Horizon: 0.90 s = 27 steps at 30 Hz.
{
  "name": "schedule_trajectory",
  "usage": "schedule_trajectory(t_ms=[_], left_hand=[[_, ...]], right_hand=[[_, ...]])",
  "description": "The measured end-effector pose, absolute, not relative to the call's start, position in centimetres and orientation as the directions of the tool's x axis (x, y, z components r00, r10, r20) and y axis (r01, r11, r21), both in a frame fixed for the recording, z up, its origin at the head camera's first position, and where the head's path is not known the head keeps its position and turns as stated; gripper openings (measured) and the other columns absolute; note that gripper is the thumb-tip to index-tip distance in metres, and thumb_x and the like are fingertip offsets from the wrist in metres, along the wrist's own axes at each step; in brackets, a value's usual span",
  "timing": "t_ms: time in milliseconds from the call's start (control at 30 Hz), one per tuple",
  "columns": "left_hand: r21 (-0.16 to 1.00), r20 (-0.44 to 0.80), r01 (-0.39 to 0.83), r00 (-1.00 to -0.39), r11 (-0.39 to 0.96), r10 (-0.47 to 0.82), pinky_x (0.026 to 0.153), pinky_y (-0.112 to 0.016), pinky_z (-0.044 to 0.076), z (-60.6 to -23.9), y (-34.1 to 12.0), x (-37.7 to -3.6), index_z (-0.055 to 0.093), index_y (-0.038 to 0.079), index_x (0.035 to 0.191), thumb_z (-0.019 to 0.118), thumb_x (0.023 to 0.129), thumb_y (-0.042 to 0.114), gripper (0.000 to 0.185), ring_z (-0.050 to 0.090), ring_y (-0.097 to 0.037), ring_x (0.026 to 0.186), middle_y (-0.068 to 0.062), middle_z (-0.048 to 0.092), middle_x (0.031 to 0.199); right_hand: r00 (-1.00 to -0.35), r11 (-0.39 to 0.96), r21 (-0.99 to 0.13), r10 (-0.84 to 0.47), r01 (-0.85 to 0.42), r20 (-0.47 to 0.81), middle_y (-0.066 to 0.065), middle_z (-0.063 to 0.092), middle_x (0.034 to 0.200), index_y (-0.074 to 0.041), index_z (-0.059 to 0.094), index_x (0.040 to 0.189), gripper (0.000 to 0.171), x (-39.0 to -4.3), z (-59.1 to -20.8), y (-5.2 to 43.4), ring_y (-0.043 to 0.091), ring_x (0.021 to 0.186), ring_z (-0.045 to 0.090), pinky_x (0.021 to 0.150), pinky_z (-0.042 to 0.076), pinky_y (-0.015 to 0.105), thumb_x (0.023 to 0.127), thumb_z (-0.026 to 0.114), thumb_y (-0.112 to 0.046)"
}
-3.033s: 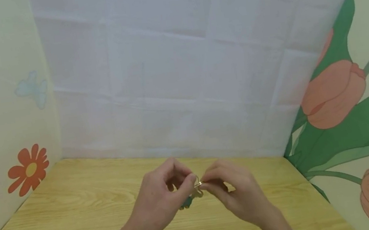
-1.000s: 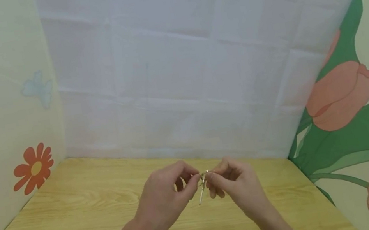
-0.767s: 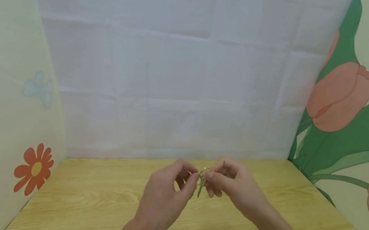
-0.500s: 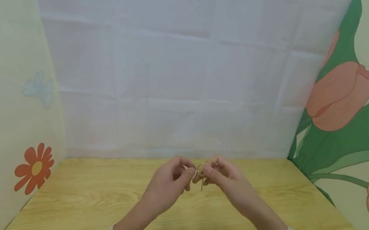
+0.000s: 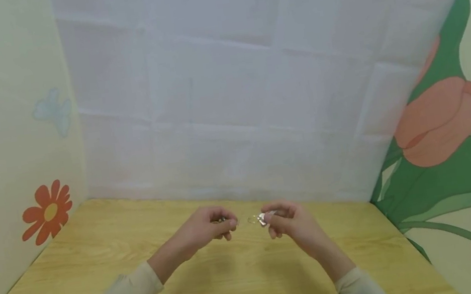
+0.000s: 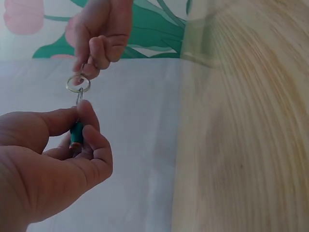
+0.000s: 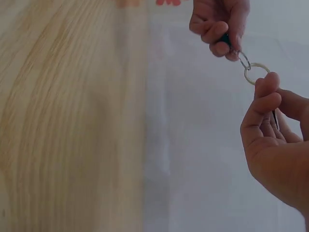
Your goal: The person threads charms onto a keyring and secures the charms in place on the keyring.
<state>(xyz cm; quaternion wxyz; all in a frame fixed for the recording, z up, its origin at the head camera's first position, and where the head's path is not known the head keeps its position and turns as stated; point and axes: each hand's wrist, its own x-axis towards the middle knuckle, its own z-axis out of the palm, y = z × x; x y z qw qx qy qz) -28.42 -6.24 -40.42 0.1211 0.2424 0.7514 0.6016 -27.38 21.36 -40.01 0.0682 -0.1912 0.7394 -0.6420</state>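
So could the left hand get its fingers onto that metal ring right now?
Probably yes: the left hand pinches the green piece just beside the ring, with only air between. The right hand holds the ring's far side.

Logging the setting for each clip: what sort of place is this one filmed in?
Probably a small staged tabletop booth, not a lived-in room. A wood-grain table is boxed in by a creased white sheet at the back and flower-printed panels at the sides. Above it the left hand and right hand hold a key ring.

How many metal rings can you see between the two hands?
2: a larger key ring pinched by the right hand, and a small link joining it to the green piece the left hand grips.
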Motion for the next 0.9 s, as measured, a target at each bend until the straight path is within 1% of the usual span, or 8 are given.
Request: schedule_trajectory(t_ms=[100,200,300,400,467,633,800,900], left_hand=[[0.932,0.072,0.246,-0.845,0.265,0.53,0.09,-0.049,0.053,-42.0,-6.9,-28.9,0.069,0.005,0.119,0.062,0.104,0.015,0.019,0.067,-0.023,0.089,-0.01,0.066,0.11],[0.907,0.027,0.252,-0.834,0.337,0.551,0.089,-0.05,0.053,-43.0,-7.4,-28.8,0.068,0.003,0.123,0.058,0.104,0.005,0.021,0.067,-0.023,0.092,-0.011,0.064,0.117],[0.887,0.009,0.259,-0.837,0.383,0.547,0.085,-0.048,0.054,-43.7,-7.6,-28.6,0.068,0.001,0.121,0.059,0.102,0.001,0.021,0.067,-0.024,0.09,-0.011,0.066,0.11],[0.838,0.027,0.306,-0.85,0.452,0.525,0.073,-0.042,0.055,-44.1,-7.7,-28.6,0.07,0.003,0.112,0.064,0.1,0.005,0.014,0.065,-0.023,0.082,-0.008,0.066,0.097],[0.778,0.045,0.352,-0.858,0.521,0.512,0.068,-0.038,0.054,-44.4,-7.9,-28.5,0.071,0.007,0.104,0.07,0.097,0.008,0.007,0.063,-0.019,0.078,-0.004,0.064,0.092],[0.683,0.024,0.389,-0.858,0.618,0.513,0.068,-0.038,0.052,-44.7,-8.4,-27.7,0.068,0.013,0.092,0.079,0.091,0.012,0.011,0.059,-0.017,0.079,0.0,0.063,0.089],[0.691,-0.03,0.345,-0.864,0.635,0.503,0.064,-0.037,0.051,-44.5,-8.3,-27.6,0.066,0.013,0.092,0.079,0.09,0.013,0.014,0.059,-0.017,0.073,-0.002,0.063,0.088],[0.7,-0.08,0.3,-0.869,0.648,0.489,0.062,-0.034,0.052,-44.3,-8.1,-27.9,0.065,0.01,0.096,0.079,0.091,0.016,0.016,0.061,-0.017,0.07,-0.002,0.064,0.087]], right_hand=[[-0.923,0.171,-0.974,-0.377,-0.149,0.075,0.024,0.07,0.099,0.003,0.067,0.124,0.031,-28.9,-41.9,21.7,0.021,0.075,0.066,0.072,0.056,0.036,0.102,0.067,-0.019],[-0.92,0.19,-0.978,-0.393,-0.087,0.006,0.023,0.071,0.101,0.007,0.066,0.121,0.026,-29.7,-43.7,21.7,0.024,0.081,0.069,0.077,0.057,0.041,0.103,0.063,-0.011],[-0.918,0.207,-0.976,-0.396,-0.06,-0.027,0.021,0.071,0.1,0.008,0.068,0.115,0.021,-29.7,-44.6,21.5,0.032,0.085,0.069,0.079,0.058,0.046,0.101,0.064,-0.007],[-0.916,0.248,-0.967,-0.398,-0.054,-0.051,0.021,0.071,0.095,0.008,0.069,0.109,0.016,-29.1,-44.8,21.1,0.034,0.082,0.069,0.076,0.059,0.045,0.1,0.065,-0.005],[-0.91,0.289,-0.956,-0.406,-0.044,-0.081,0.021,0.071,0.092,0.008,0.069,0.106,0.014,-28.7,-44.7,20.9,0.031,0.077,0.07,0.072,0.059,0.041,0.1,0.064,-0.003],[-0.892,0.391,-0.919,-0.428,-0.037,-0.147,0.019,0.071,0.083,0.007,0.07,0.101,0.012,-27.8,-44.7,20.2,0.025,0.065,0.068,0.062,0.057,0.035,0.1,0.064,-0.003],[-0.898,0.538,-0.833,-0.42,-0.13,-0.131,0.01,0.069,0.076,0.002,0.071,0.096,0.01,-27.4,-44.6,20.2,0.017,0.062,0.063,0.056,0.053,0.031,0.097,0.067,-0.007],[-0.91,0.627,-0.758,-0.398,-0.18,-0.114,0.006,0.066,0.073,-0.001,0.073,0.095,0.01,-27.3,-44.3,21.0,0.015,0.06,0.059,0.054,0.05,0.03,0.097,0.067,-0.009]])
